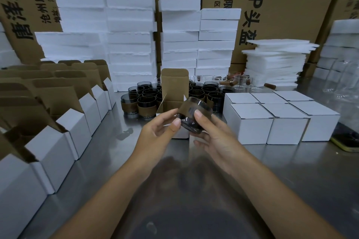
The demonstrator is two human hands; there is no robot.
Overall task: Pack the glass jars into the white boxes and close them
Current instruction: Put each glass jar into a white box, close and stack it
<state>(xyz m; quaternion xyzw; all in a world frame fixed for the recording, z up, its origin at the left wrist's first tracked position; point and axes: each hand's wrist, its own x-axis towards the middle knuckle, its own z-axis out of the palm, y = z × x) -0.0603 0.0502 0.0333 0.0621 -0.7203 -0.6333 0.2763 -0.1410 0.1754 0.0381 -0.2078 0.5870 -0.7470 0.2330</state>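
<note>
Dark glass jar [194,116] tilted in mid-air, left hand [157,136] pinching its left side with curled thumb and fingers, right hand [215,137] gripping it from the right, thumb on top, open white box [174,87] just beyond the fingers, flap upright, more jars [143,101] behind, 6 closed boxes [281,120] right of the fingers on the counter [291,170].

The left hand [155,136] and right hand [213,137] are bare, with short, plain fingernails. Both forearms [108,190] are uncovered to the picture's lower edge.
</note>
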